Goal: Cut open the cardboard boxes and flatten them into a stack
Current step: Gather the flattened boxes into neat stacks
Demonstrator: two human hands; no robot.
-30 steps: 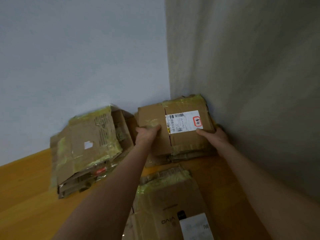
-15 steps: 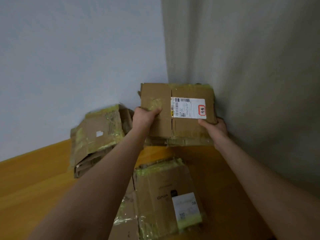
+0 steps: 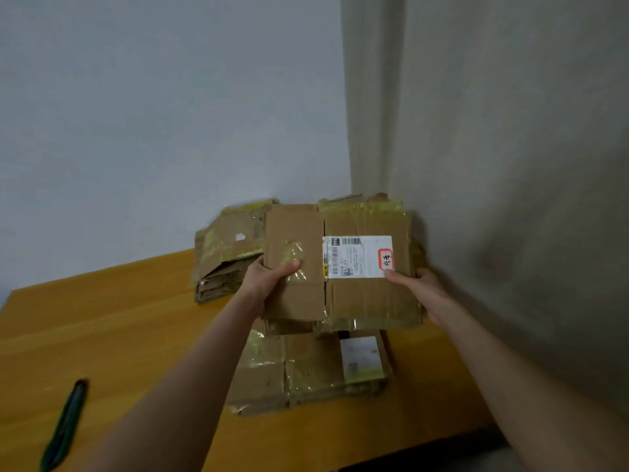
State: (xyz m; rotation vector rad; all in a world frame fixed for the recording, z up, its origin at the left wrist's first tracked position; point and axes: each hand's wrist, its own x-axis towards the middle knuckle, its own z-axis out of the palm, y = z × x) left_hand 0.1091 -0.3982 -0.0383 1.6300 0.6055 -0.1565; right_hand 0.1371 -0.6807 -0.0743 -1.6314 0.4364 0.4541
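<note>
Both hands hold a bundle (image 3: 369,298) of flattened boxes up over the far right part of the table. The left hand (image 3: 269,281) grips its left flap, thumb on a patch of clear tape. The right hand (image 3: 425,294) clasps the right edge, thumb on the corner of a white label (image 3: 357,256). Below the bundle a pile (image 3: 306,373) of flat, taped cardboard lies on the table, and the bundle covers the pile's far end. Behind the left hand a stack (image 3: 224,257) of folded boxes sits by the wall, its right part hidden by the bundle. Well apart, near the table's left front, lies a slender dark green tool (image 3: 64,424), too blurred to identify. The table (image 3: 119,328) is orange-yellow wood, set in a corner between a pale grey wall (image 3: 153,114) and a beige curtain (image 3: 493,165) on the right. Most fingers lie behind the cardboard, and the label's print is too small to read.
</note>
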